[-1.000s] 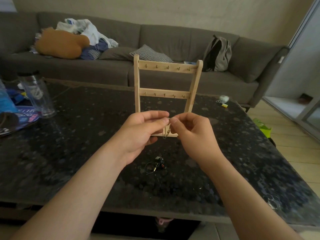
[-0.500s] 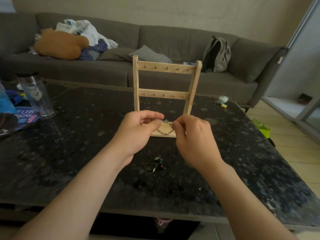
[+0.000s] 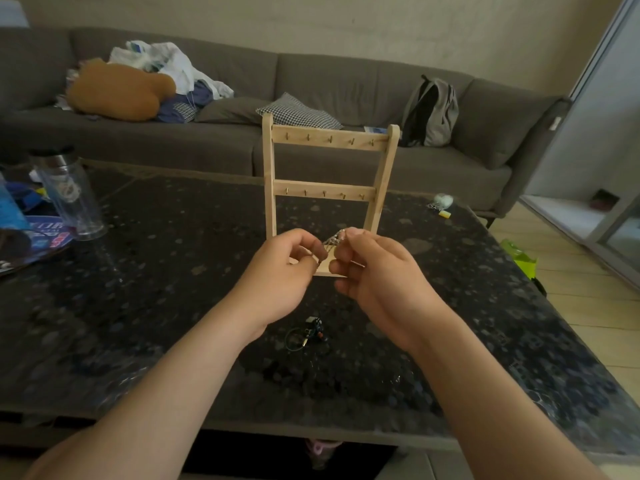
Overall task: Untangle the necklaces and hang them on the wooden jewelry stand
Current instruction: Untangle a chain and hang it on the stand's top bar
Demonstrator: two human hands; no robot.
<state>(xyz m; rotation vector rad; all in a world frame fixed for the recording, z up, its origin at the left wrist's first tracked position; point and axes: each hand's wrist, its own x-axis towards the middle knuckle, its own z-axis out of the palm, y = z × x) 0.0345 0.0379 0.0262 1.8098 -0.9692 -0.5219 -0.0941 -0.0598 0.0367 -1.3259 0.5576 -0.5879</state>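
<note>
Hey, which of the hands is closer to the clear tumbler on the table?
Left. The left hand is off to the right of the tumbler, pinching the necklace chain; the right hand pinches it too, even farther right.

Home living room, long grey sofa (image 3: 346,84) strewn with clothes (image 3: 180,74), backpack (image 3: 431,112), dark stone coffee table (image 3: 173,271)

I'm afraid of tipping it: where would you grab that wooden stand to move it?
Probably an upright side post of the stand, say the right post, reached from its outer side. The posts are bare, while both crossbars carry small hooks, and the left hand and right hand, pinching a necklace, crowd the base.
</note>
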